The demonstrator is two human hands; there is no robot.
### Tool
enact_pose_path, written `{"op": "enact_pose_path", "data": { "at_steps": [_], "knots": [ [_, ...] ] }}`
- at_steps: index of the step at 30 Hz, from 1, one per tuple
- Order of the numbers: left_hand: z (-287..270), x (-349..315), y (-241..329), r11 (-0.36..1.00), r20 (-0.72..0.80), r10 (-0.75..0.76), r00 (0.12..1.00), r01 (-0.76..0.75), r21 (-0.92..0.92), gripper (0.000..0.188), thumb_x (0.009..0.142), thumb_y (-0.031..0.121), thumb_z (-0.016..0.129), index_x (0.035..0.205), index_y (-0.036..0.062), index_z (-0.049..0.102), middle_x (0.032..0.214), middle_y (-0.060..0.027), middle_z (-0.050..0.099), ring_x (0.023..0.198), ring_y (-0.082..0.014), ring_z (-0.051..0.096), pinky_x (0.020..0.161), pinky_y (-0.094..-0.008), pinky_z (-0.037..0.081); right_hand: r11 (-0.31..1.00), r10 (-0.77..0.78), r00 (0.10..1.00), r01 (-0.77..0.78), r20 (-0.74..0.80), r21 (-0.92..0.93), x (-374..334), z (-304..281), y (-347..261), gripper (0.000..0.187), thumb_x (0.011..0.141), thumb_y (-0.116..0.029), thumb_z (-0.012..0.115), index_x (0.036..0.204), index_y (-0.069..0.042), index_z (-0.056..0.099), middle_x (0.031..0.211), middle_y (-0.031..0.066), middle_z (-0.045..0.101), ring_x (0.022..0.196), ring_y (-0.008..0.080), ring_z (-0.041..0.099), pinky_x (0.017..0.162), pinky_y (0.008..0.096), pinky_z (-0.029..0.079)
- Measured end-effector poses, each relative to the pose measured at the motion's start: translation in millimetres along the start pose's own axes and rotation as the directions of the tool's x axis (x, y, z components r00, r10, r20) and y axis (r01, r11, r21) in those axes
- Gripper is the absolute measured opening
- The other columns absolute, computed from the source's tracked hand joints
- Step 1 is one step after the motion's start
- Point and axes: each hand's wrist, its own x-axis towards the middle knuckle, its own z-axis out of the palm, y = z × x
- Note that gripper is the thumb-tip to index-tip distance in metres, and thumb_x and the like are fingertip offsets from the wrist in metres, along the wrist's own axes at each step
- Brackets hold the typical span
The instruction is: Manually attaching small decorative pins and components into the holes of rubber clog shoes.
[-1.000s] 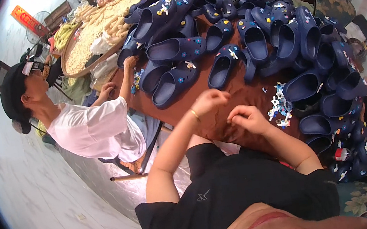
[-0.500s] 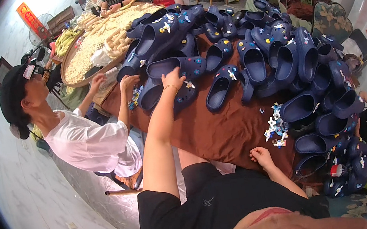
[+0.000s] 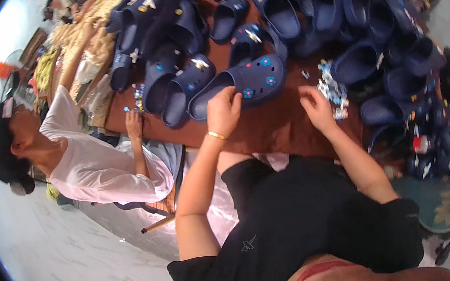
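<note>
My left hand (image 3: 224, 112) grips the heel end of a navy clog (image 3: 253, 77), its fingers closed over the rim. The toe of that clog points right and carries blue flower charms and a small red one. To the right, my right hand (image 3: 317, 108) is open and empty as far as I can see, its fingers loosely bent. Beside its fingertips lies a heap of small white and blue shoe charms (image 3: 335, 94). Another navy clog (image 3: 190, 91) with a white charm rests just left of the held one.
Many navy clogs (image 3: 326, 5) cover the brown cloth (image 3: 179, 138) at the back and right. At left a person in a white shirt (image 3: 97, 163) sits at the table, one arm stretched toward the back. Small charms (image 3: 140, 98) lie near that person's other hand.
My left hand has brought the clog from the pile toward me and to the right. My right hand has moved up to the charm heap. The neighbouring person's arm now reaches farther back.
</note>
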Motion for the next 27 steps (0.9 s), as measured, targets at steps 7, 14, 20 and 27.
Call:
{"op": "enact_pose_path", "data": {
  "at_steps": [7, 14, 20, 27],
  "knots": [
    [105.9, -78.9, -16.4, 0.991, -0.019, -0.057, 0.998, 0.054, -0.124, 0.021, 0.076, 0.017, 0.061, 0.085, -0.0019, 0.059, 0.075, -0.0209, 0.059, 0.068, -0.0349, 0.059, 0.060, -0.0398, 0.046, 0.931, -0.082, 0.963, 0.166, 0.256, -0.325, -23.5, 23.8, 7.9, 0.040, 0.069, -0.003, 0.060, 0.109, -0.001, 0.052, 0.108, 0.0150, 0.051, 0.100, 0.0330, 0.048, 0.087, 0.0375, 0.041],
    [127.5, -69.1, -39.8, 0.952, 0.332, -0.232, 0.914, 0.284, -0.117, 0.052, 0.081, 0.046, 0.050, 0.085, -0.0048, 0.058, 0.084, -0.0276, 0.058, 0.083, -0.0418, 0.056, 0.070, -0.0438, 0.044, 0.883, -0.123, 0.957, 0.226, 0.261, -0.411, -27.7, 34.1, 18.1, 0.034, 0.065, 0.001, 0.062, 0.097, -0.003, 0.053, 0.097, 0.0123, 0.052, 0.092, 0.0304, 0.050, 0.079, 0.0381, 0.043],
    [138.1, -66.3, -48.0, 0.915, 0.363, -0.316, 0.877, 0.382, -0.126, 0.058, 0.081, 0.051, 0.046, 0.087, -0.0059, 0.058, 0.091, -0.0293, 0.057, 0.091, -0.0415, 0.054, 0.078, -0.0435, 0.042, 0.913, 0.029, 0.955, 0.096, 0.297, -0.397, -22.1, 33.6, 28.9, 0.024, 0.065, -0.001, 0.064, 0.081, -0.004, 0.046, 0.084, 0.0118, 0.049, 0.079, 0.0330, 0.051, 0.068, 0.0401, 0.043],
    [135.7, -62.0, -46.1, 0.931, 0.381, -0.317, 0.868, 0.362, -0.050, 0.061, 0.082, 0.052, 0.044, 0.093, -0.0059, 0.057, 0.094, -0.0303, 0.056, 0.094, -0.0416, 0.053, 0.080, -0.0442, 0.041, 0.939, -0.017, 0.986, 0.073, 0.166, -0.336, 20.9, 28.2, 26.9, 0.013, 0.070, -0.006, 0.057, 0.080, -0.005, 0.048, 0.084, 0.0141, 0.050, 0.076, 0.0347, 0.052, 0.066, 0.0418, 0.044]
  ]
}}
